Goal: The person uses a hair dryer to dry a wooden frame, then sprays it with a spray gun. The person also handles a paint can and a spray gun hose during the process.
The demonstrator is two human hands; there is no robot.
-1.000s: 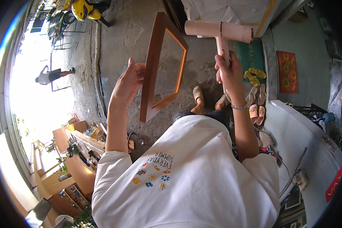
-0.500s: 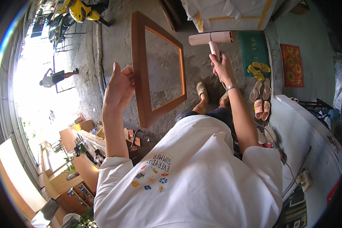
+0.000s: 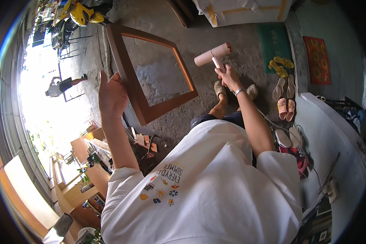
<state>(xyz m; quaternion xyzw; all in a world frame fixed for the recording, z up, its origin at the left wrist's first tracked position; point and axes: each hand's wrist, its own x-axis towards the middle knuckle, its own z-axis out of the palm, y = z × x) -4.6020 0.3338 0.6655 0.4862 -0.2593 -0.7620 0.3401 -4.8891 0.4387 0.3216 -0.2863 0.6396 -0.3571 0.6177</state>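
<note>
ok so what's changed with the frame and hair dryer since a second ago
The brown frame, in the left hand, moved left and turned, showing its opening wider. The hair dryer, in the right hand, moved left and down in the picture, its right end tipping up. Both hands kept their holds.

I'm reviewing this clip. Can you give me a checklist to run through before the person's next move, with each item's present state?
1. Left hand on the wooden frame: ok, at its left side; how the fingers hook on is partly hidden.
2. Right hand on the hair dryer: ok, gripping the handle.
3. Dryer apart from the frame: ok, a gap shows between them.
4. Dryer switched on or off: cannot tell.
5. Pale cord joined to the dryer: cannot tell, part of its run is hidden.
6. Feet covered: ok, beige clogs are on.
</note>
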